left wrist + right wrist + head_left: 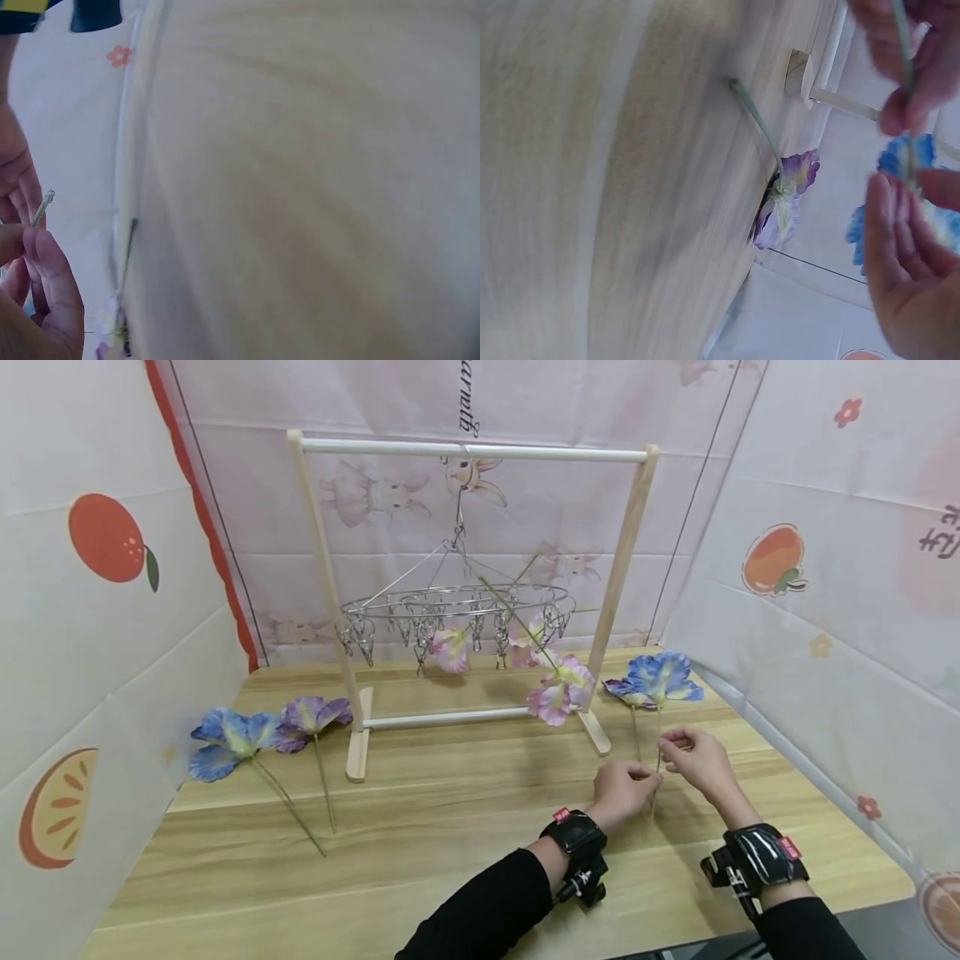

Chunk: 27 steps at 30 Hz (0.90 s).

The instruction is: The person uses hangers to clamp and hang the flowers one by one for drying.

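At right, ruffled blue flower (663, 677)

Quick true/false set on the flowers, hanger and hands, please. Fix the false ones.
1. The left hand and right hand pinch the stem of a blue flower. True.
2. The round hanger sits on the table. False: the hanger hangs from the rack's top bar.
3. Three pink flowers hang heads-down at the hanger. True.
4. Both flowers on the left are pink. False: one blue bloom, one purple bloom.
5. Both sleeves are black. True.
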### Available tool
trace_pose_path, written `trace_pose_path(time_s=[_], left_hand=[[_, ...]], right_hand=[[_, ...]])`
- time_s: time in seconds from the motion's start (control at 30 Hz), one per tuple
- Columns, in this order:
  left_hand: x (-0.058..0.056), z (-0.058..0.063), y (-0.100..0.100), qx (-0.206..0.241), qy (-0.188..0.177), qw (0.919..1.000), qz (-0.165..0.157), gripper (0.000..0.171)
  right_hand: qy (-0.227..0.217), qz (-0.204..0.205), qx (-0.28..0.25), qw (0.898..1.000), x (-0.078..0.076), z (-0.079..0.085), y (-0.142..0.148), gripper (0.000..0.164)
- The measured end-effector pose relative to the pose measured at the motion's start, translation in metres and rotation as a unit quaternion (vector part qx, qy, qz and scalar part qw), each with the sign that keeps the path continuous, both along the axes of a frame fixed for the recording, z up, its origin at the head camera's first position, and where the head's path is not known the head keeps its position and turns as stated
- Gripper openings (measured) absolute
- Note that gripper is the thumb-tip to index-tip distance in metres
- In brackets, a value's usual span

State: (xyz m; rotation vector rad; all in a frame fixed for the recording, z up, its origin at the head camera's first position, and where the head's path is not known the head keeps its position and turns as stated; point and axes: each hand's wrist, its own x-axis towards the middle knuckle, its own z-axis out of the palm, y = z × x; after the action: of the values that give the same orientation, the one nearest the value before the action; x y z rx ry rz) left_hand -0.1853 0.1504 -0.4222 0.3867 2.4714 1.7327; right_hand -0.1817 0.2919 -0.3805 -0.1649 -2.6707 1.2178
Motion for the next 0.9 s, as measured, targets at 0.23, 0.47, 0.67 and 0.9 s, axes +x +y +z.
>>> trace_pose_path(time_s=[0.23, 0.47, 0.67, 0.9], left_hand=[[0.001, 0.015, -0.021, 0.003, 0.012, 0.9986, -0.052, 0.012], [0.007, 0.026, -0.039, -0.019, -0.001, 0.9939, -0.109, 0.013], [0.008, 0.032, -0.057, -0.021, -0.016, 0.9865, -0.162, 0.015], [0.002, 0.051, -0.098, -0.009, -0.017, 0.9622, -0.272, 0.036]], right_hand=[[0.263, -0.039, 0.101, 0.959, -0.003, -0.001, 0.0, 0.016], [0.35, 0.005, 0.243, 0.905, -0.007, -0.001, 0.001, 0.024], [0.375, 0.037, 0.279, 0.883, -0.005, -0.004, -0.003, 0.017], [0.422, 0.113, 0.266, 0.859, 0.0, 0.005, -0.018, 0.024]])
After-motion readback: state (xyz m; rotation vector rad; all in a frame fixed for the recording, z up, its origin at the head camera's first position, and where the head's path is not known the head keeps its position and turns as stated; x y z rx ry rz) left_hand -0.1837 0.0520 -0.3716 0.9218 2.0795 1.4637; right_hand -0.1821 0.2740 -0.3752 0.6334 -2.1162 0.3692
